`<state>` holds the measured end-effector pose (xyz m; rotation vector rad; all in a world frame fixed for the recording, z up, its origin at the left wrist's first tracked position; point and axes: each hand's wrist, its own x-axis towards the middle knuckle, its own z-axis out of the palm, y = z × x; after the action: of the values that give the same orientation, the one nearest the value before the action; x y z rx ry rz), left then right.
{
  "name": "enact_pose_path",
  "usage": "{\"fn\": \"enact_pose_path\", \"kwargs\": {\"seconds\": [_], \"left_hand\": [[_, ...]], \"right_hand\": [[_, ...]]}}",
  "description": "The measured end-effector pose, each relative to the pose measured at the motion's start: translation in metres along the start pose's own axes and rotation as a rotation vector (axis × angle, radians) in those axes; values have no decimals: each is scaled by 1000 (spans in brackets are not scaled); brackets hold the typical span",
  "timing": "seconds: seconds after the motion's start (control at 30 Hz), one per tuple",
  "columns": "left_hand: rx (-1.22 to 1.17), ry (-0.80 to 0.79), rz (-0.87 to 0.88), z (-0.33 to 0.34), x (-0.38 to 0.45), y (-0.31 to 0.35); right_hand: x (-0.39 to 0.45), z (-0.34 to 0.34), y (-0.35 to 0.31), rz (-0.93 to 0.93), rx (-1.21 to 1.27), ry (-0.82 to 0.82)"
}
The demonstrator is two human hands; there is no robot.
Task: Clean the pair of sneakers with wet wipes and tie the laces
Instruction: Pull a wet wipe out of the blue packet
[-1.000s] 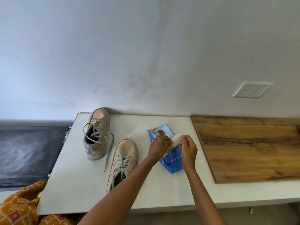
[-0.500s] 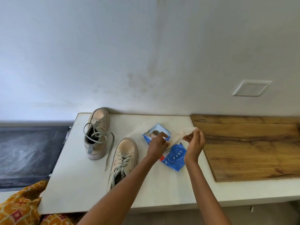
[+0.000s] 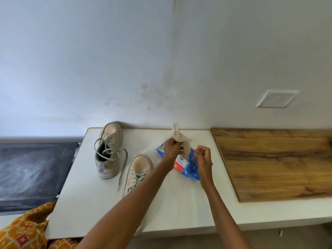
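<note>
Pinching wet wipe [image 3: 179, 136] in left hand [image 3: 171, 150] fingers, above pack [image 3: 188, 168]

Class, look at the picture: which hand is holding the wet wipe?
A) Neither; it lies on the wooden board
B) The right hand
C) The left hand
C: the left hand pinches the wet wipe above the blue pack, while the right hand hangs beside it, holding nothing clearly visible.

Two sneakers [image 3: 109, 150] set on the white table [image 3: 93, 203], left of the wipes packet [image 3: 188, 168], wooden board [image 3: 273, 164] laid to the right, wall plate [image 3: 277, 98] mounted above it, patterned cloth [image 3: 23, 229] at the near left.
</note>
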<state>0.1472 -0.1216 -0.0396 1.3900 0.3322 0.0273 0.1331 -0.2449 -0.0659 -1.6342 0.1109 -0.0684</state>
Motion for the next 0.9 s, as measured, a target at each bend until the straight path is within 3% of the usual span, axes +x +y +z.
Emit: {"fn": "enact_pose_path", "kwargs": {"seconds": [0.2,0.27,0.53,0.67,0.9], "left_hand": [[-127,75,-19,-4,2,14],[-141,102,-7,-5,3,21],[-107,194,-28,-19,3,15],[-129,218,-82,-27,-3,3],[-112,134,-113,-16,2,0]], "right_hand": [[-12,2,24,-146,-845,-239],[-12,4,26,-175,-975,-253],[-7,18,29,-35,-1099,-173],[7,19,29,15,-961,-133],[51,20,5,35,-785,90]]}}
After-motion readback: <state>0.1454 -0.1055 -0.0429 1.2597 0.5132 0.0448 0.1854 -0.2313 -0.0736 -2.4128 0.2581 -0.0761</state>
